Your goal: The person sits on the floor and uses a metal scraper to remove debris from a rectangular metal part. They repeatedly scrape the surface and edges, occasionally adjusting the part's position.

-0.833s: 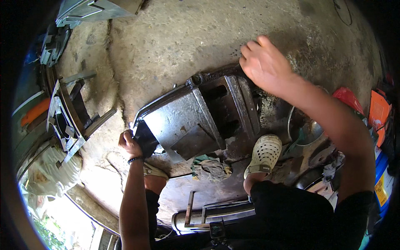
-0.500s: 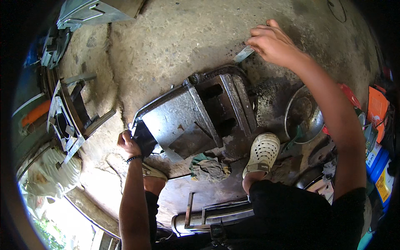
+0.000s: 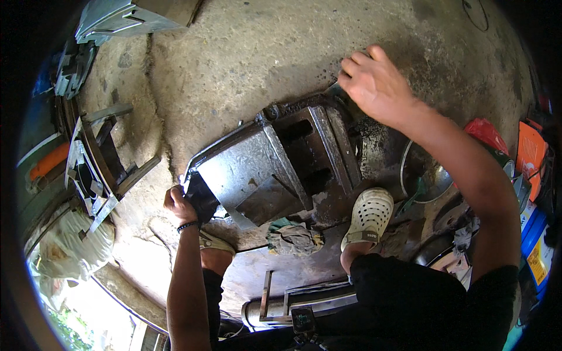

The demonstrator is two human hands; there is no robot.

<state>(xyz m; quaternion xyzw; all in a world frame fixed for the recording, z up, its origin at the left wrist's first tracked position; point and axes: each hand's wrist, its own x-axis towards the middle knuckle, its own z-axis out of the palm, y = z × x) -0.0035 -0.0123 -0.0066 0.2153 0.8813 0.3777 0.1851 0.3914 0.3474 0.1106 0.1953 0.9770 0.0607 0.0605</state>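
In the head view, we saw a heavy, dark, wet-looking metal frame (image 3: pixel 328 137) lying at a slant on the stained concrete floor (image 3: pixel 246 64), in front of the wearer's feet. A shiny silver sheet-metal plate (image 3: pixel 240 169) covered part of its left half, while bars and dark openings showed toward the right.

At the frame's left end we found the left hand (image 3: pixel 180 203), a dark beaded bracelet (image 3: pixel 188 224) at its wrist. Its fingers were clamped on the outer edge of a black ribbed panel (image 3: pixel 202 196), just beside the silver plate. The right hand (image 3: pixel 374 82) was over the frame's far right corner, slightly blurred, its fingers curled together; a pale edge showed beneath them, but we could not tell what they held, if anything.

We saw a crumpled grey-green cloth (image 3: pixel 294 237) close to the frame's near edge and a cream perforated clog (image 3: pixel 372 213) to its right. A round metal basin (image 3: pixel 404 169) stood farther right, partly behind the right forearm, with a red plastic bag (image 3: pixel 487 134) beyond it. Near the left rim, we could make out a translucent white plastic bag (image 3: pixel 88 237) and metal offcuts (image 3: pixel 88 169).
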